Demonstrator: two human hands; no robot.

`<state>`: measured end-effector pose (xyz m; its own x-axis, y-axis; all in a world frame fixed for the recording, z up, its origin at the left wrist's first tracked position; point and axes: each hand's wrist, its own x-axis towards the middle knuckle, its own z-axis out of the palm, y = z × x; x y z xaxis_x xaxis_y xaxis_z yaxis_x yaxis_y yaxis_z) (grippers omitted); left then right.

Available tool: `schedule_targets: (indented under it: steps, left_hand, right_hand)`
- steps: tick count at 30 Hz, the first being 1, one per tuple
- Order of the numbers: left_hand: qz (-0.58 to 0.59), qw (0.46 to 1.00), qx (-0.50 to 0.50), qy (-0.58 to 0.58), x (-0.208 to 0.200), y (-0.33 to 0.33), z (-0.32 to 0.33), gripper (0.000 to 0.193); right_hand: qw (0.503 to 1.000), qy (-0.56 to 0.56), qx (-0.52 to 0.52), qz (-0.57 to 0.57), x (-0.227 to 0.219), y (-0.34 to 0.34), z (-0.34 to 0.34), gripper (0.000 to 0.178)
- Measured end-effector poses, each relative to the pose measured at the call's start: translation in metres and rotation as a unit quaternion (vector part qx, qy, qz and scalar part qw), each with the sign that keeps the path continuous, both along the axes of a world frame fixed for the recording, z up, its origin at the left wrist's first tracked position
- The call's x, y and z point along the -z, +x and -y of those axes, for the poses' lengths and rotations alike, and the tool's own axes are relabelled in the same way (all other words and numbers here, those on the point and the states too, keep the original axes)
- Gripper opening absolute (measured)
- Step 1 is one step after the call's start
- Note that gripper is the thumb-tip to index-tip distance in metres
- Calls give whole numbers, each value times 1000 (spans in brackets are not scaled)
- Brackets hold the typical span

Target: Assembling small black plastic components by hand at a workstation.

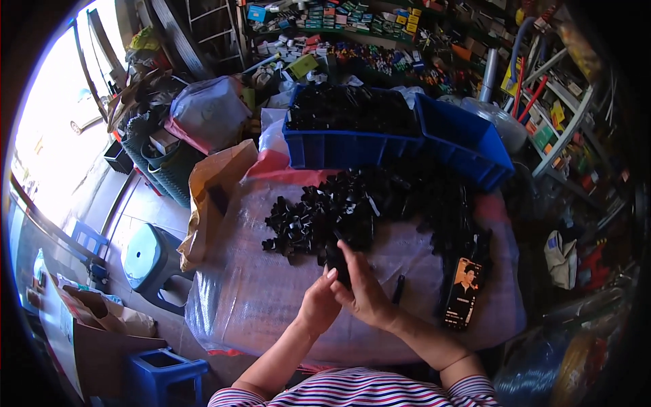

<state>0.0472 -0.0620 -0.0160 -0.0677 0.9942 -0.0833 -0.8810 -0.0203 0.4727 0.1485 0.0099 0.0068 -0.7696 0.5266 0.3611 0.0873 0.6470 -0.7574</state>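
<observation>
Over the middle of a work surface covered with pale plastic sheeting (244, 298), my two hands meet around a small black part (336, 261). My left hand (319, 302) has its fingers closed at the part's lower end. My right hand (366, 292) grips the same part from the right, its index finger stretched along it. The part's exact kind is too dark to make out. Just beyond my hands lies a heap of small black plastic-looking pieces (305, 217). A slim black piece (399, 288) lies to the right of my right hand.
Behind the heap stand a blue bin (352, 149) full of black pieces and a second, tilted blue bin (495, 169). A lit phone (463, 295) lies at right. Brown paper (203, 197) stands at the left edge; stools (146, 254) are on the floor.
</observation>
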Motion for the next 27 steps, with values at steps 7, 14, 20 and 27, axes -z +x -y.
schedule_targets:
  steps: [7, 14, 20, 27]
  left_hand:
    - [-171, 971, -156, -64, 8, -14, 3, 64]
    - [-134, 985, -71, -77, 8, -20, 1, 47]
    - [-116, 989, -63, -70, 5, -24, 0, 42]
    - [-111, 988, -84, -72, 11, -22, 9, 37]
  right_hand:
    - [974, 178, 99, -103, -37, -87, -144, 57]
    - [814, 534, 125, 189, -83, -133, -302, 54]
    - [852, 491, 142, 115, -66, -124, -307, 46]
    - [896, 412, 156, -54, -69, -93, -276, 37]
